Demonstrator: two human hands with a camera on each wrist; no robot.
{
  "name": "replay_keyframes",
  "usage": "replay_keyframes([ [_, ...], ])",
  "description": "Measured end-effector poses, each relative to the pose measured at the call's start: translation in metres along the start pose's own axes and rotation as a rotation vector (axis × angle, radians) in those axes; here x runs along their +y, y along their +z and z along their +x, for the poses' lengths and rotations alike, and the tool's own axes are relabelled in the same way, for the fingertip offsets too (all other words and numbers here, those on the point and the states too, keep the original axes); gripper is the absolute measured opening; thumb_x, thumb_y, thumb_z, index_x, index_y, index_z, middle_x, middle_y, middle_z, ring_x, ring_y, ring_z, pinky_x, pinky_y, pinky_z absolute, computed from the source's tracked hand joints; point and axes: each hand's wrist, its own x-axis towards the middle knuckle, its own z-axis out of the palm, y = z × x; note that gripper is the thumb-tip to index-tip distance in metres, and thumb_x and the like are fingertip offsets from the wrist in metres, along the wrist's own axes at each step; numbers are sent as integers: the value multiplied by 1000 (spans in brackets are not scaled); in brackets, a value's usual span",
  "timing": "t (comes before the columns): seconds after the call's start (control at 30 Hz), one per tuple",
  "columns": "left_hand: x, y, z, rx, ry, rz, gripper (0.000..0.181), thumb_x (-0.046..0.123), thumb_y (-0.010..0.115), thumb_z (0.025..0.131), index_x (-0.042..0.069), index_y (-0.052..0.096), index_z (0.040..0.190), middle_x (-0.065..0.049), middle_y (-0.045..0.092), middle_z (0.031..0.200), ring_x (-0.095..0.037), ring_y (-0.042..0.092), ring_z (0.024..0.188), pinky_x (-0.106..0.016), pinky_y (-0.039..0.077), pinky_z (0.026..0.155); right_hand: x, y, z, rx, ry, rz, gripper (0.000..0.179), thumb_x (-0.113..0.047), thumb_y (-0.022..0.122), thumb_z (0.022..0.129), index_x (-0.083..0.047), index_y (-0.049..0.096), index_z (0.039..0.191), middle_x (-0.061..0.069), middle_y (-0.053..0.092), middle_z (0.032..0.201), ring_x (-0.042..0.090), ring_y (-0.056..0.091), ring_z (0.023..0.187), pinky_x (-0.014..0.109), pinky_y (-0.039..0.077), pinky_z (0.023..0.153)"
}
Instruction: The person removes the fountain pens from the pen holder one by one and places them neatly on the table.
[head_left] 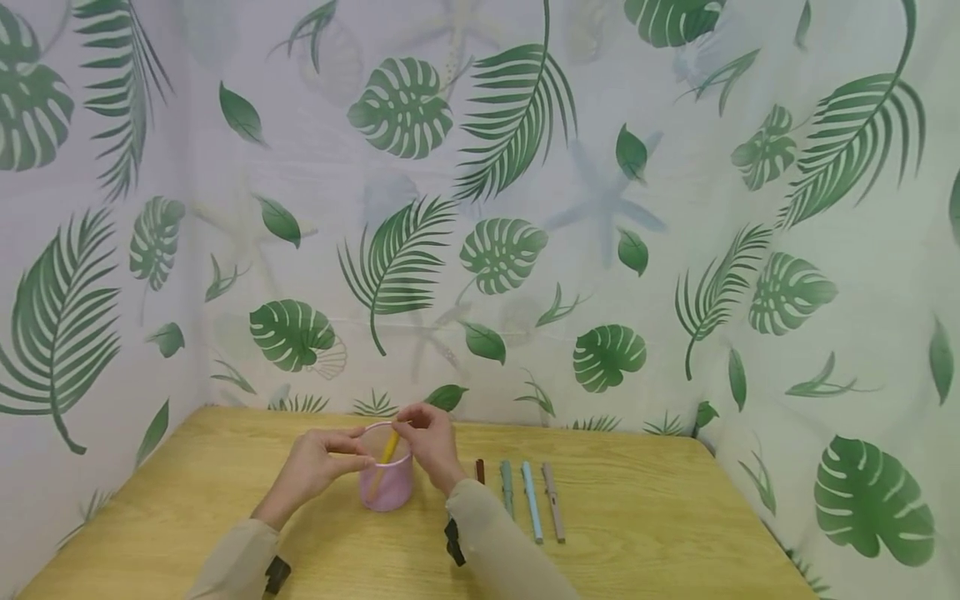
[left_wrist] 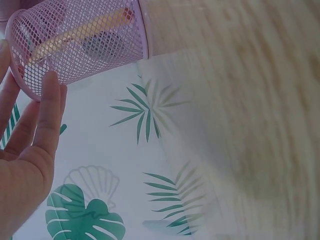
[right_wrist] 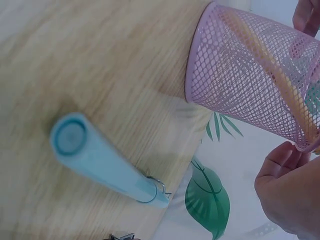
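A pink mesh pen cup stands upright on the wooden table. My left hand holds it by the rim, its fingers lying along the mesh in the left wrist view. Slanting inside the cup is a yellow pen, seen through the mesh in the right wrist view, its lower end near the cup's base. At the rim, my right hand pinches the pen's upper end; the fingertips are partly hidden in the right wrist view.
Right of the cup lie a light blue pen, a green pen, a greyish pen and a dark red-brown pen, partly behind the right arm. A leaf-patterned curtain borders the wooden table.
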Motion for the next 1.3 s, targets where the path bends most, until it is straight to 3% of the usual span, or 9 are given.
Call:
replay_keyframes([
  [0.17, 1, 1, 0, 11, 9, 7, 17, 35, 82, 77, 20, 79, 85, -9, 67, 126, -36, 64, 115, -57, 50, 96, 2, -2, 1, 34, -17, 23, 11, -6, 76, 84, -5, 68, 92, 5, 70, 91, 9, 61, 81, 20, 50, 66],
  [0.43, 1, 2, -1, 13, 26, 6, 15, 32, 83, 77, 19, 79, 84, -10, 68, 125, -35, 66, 112, -51, 53, 92, 1, -13, 3, 13, -42, 113, 26, -3, 73, 86, -4, 66, 111, 16, 72, 111, 20, 67, 101, 28, 56, 84],
  [0.6, 1, 1, -1, 5, 14, -20, 15, 31, 83, 77, 19, 79, 84, -10, 67, 126, -35, 66, 113, -53, 53, 92, -3, -18, 5, 16, -63, 149, 24, -2, 69, 89, 0, 67, 113, 16, 71, 114, 19, 66, 100, 29, 57, 87],
  [0.9, 1, 2, 0, -6, 2, -23, 12, 29, 83, 77, 19, 79, 83, -10, 67, 127, -35, 64, 117, -54, 51, 95, -39, -32, -12, 24, -81, 187, 24, 4, 62, 90, 10, 64, 113, 25, 67, 116, 20, 66, 99, 30, 58, 86],
  [1.13, 1, 2, 0, 1, 11, -6, 11, 26, 83, 77, 18, 79, 84, -10, 67, 127, -34, 65, 114, -49, 53, 92, -17, -34, 6, 50, -63, 224, 21, 4, 65, 87, 5, 67, 108, 20, 70, 111, 11, 63, 90, 34, 58, 85],
  [1.3, 2, 2, -1, 1, 14, -1, 9, 25, 83, 77, 19, 79, 83, -10, 67, 127, -33, 66, 113, -46, 54, 90, -13, -38, 10, 65, -83, 265, 19, 1, 67, 88, 2, 68, 107, 15, 71, 109, 9, 64, 91, 29, 58, 83],
])
